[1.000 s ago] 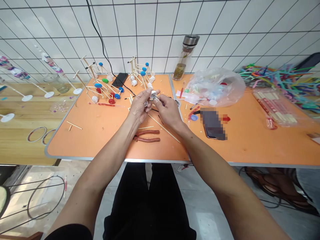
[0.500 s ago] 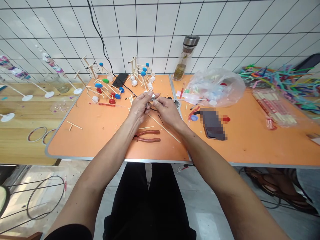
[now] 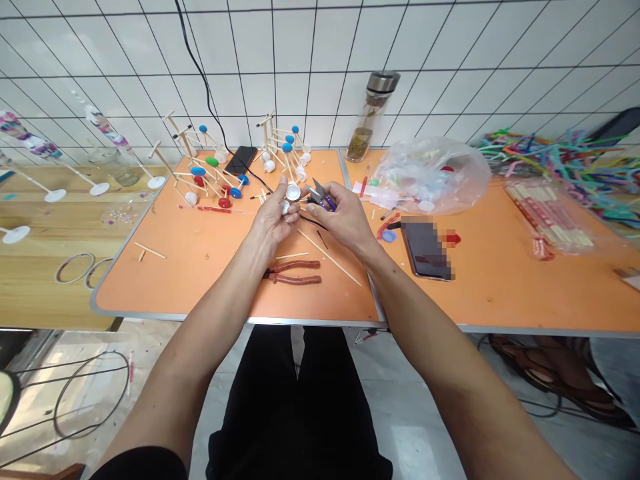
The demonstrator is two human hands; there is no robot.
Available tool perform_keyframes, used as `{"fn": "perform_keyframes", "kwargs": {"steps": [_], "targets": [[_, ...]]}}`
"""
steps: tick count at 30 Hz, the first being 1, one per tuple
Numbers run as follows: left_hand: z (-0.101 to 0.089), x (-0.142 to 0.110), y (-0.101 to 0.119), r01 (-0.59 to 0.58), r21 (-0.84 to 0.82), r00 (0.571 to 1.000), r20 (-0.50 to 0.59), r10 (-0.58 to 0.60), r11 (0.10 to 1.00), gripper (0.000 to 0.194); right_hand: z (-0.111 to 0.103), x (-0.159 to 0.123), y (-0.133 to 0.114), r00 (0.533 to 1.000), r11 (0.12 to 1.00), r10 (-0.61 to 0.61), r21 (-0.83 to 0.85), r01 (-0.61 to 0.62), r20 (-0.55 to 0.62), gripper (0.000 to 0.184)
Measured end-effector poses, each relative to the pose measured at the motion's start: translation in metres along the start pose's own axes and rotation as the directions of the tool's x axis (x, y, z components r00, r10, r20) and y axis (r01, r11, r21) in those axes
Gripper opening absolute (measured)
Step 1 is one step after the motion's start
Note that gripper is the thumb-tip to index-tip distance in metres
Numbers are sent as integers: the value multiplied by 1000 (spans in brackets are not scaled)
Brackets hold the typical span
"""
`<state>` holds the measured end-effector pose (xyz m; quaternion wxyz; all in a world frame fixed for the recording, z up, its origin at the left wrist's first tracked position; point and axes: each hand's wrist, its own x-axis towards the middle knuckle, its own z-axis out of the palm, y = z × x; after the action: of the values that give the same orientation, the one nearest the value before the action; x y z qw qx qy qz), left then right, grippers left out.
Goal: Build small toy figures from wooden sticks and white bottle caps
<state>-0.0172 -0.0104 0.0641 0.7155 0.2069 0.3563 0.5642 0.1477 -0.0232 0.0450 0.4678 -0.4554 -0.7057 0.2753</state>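
Two small white bottle caps (image 3: 293,192) are held in my left hand (image 3: 274,217), one by the thumb and one lower by the fingers. My right hand (image 3: 344,217) grips small snips (image 3: 320,196) with purple handles, their pointed blades angled up and left towards the caps. Below my hands on the orange table lie red-handled pliers (image 3: 295,272) and a long thin wooden stick (image 3: 330,257). Behind them stand stick-and-cap models (image 3: 213,171) with blue, red, green and white caps.
A glass bottle of tea (image 3: 361,137) stands by the tiled wall. To the right are a plastic bag of caps (image 3: 433,177), a phone (image 3: 425,248), packed sticks (image 3: 547,215) and coloured pipe-cleaner-like strands (image 3: 560,160). Another phone (image 3: 241,160) lies beside the models.
My hands have moved apart. The caps now show in my left hand, and the snips in my right hand have come into clear view.
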Motion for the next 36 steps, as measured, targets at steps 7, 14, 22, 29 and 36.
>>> {"fn": "perform_keyframes", "kwargs": {"steps": [7, 14, 22, 29, 36], "targets": [[3, -3, -6, 14, 28, 1000, 11, -14, 1000, 49, 7, -6, -3, 995, 995, -30, -102, 20, -97, 17], [4, -2, -17, -44, 147, 999, 27, 40, 988, 46, 6, -3, -1, 991, 975, -28, -222, -2, -132, 20], [0, -2, -22, -41, 196, 994, 106, 20, 980, 32, 3, -1, 2, 981, 963, 5, -264, -57, -195, 19], [-1, 0, -14, -9, 73, 994, 112, 1, 997, 25, 0, -2, 1, 987, 970, -33, -244, -6, -157, 22], [-2, 3, -3, 3, -54, 999, 36, -2, 999, 31, 4, -14, -6, 998, 835, -67, -546, 68, 21, 31]]}}
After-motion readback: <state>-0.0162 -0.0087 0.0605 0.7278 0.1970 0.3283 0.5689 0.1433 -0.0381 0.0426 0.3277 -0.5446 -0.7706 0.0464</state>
